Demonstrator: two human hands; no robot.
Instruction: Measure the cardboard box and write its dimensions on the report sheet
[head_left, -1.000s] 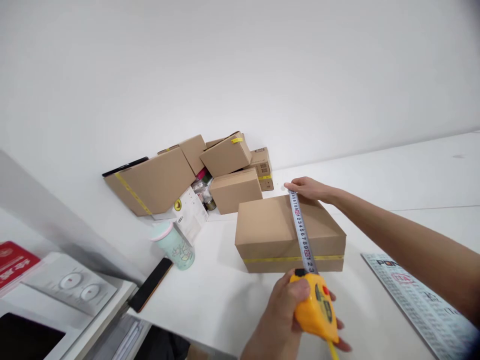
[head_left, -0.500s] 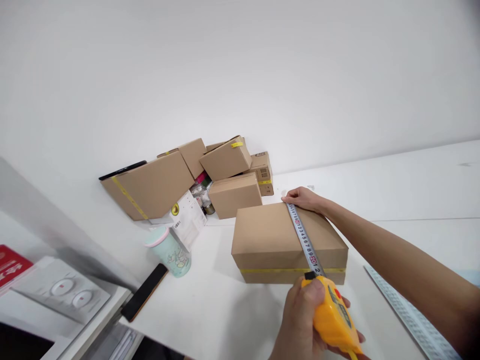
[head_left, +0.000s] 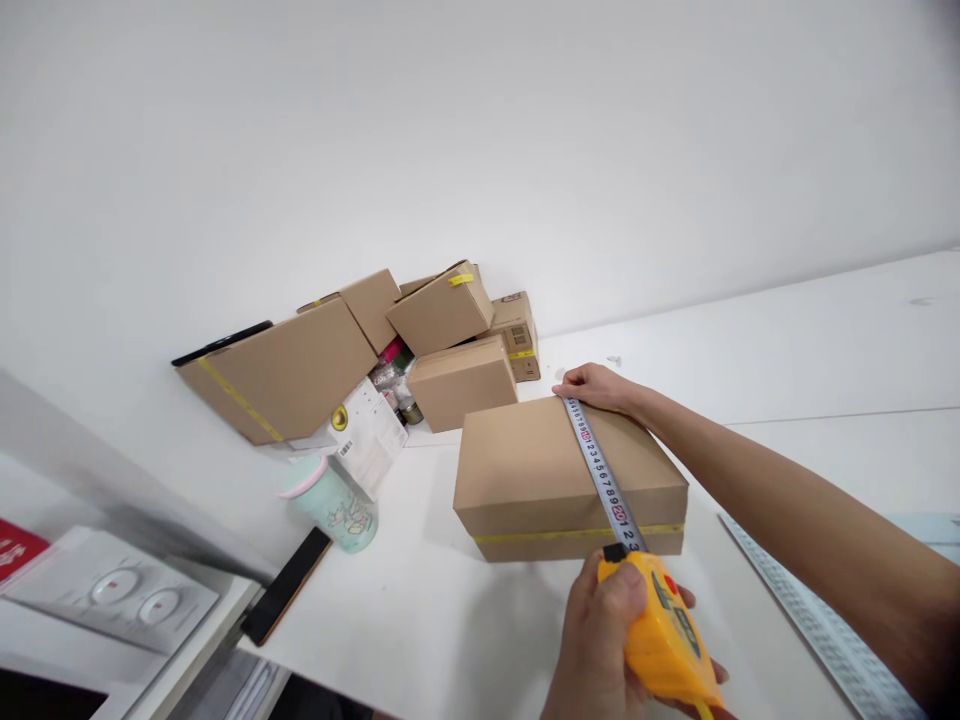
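Observation:
A flat cardboard box (head_left: 525,470) with yellow tape along its front side lies on the white table (head_left: 450,610). A steel tape blade (head_left: 600,475) runs across its top from the far edge to the near edge. My right hand (head_left: 596,388) is closed, pinching the blade's end against the box's far edge. My left hand (head_left: 596,640) is wrapped round the yellow tape measure case (head_left: 664,630) just in front of the box, thumb on top near the blade's mouth.
A pile of cardboard boxes (head_left: 285,370) leans against the wall behind. A white carton (head_left: 367,430), a mint cup (head_left: 334,500) on its side and a black phone (head_left: 286,585) lie to the left. A printed sheet (head_left: 817,620) lies at the right.
The blade now lies more slanted, its far end a little further left on the box. My left hand with the case has shifted slightly right and nearer. The view has shifted a little.

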